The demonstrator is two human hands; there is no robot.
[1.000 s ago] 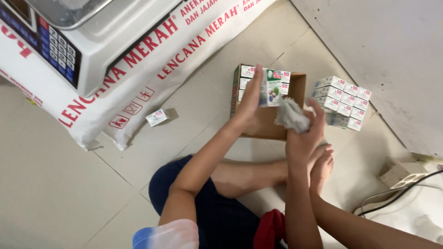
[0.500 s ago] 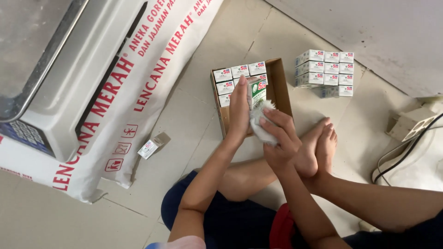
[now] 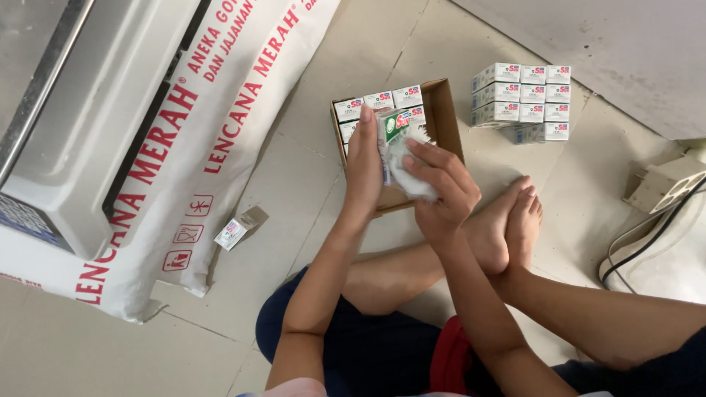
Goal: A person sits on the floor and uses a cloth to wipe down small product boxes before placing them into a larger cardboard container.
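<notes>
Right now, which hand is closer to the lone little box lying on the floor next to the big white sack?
The left hand. It holds a small green-and-white box over the cardboard carton, on the side toward the lone box. The right hand sits farther away, pressing a white cloth.

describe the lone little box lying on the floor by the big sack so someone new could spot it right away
Start at the big white sack with red lettering on the left. Beside its lower right edge, on the bare floor tiles, lies one small box on its side with an end flap open. Unlike the others packed in the cardboard carton or stacked behind, it lies alone, apart from both hands.
</notes>
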